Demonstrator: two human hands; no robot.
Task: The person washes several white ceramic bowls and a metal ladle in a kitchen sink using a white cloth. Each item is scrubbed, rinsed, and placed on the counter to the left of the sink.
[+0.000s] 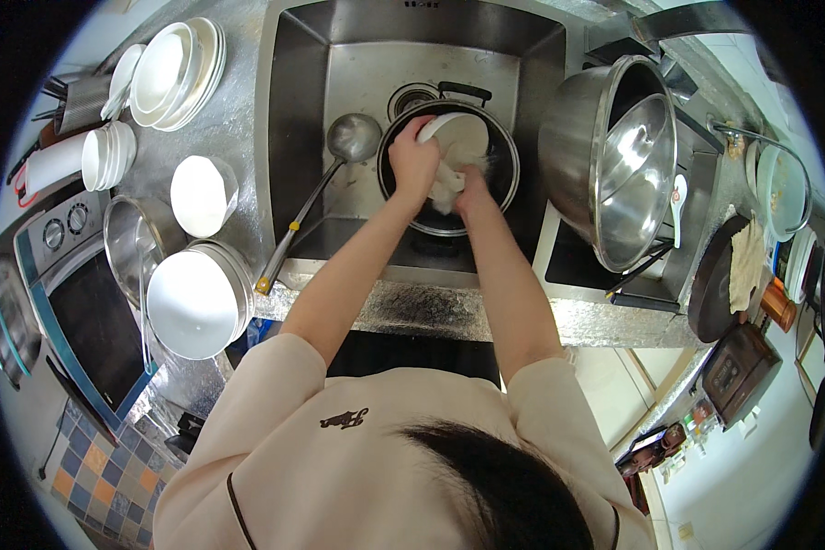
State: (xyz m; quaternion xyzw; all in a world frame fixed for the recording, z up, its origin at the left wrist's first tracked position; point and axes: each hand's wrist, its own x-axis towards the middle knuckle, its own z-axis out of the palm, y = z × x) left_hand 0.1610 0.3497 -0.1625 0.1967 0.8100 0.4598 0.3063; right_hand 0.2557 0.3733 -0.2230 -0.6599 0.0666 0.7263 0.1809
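Observation:
A pale bowl [466,129] is gripped at its rim by my left hand [412,161], tilted over a dark-lined cooking pot [515,172]. Against the bowl, my right hand [473,187] clutches a whitish cloth [445,184], partly hidden by the fingers. The pot stands on the floor of a stainless steel sink [364,75], its black handle [465,91] pointing towards the drain [412,96]. Left of the pot, a metal ladle [353,139] leans with its long handle over the sink's front edge.
Stacked white plates [161,75], small bowls [108,157] and larger bowls [192,306] stand on the left counter by a steel pot [134,237]. To the right, a large steel basin [570,165] tilts on its side near a white spoon [678,206] and a dark frying pan [711,282].

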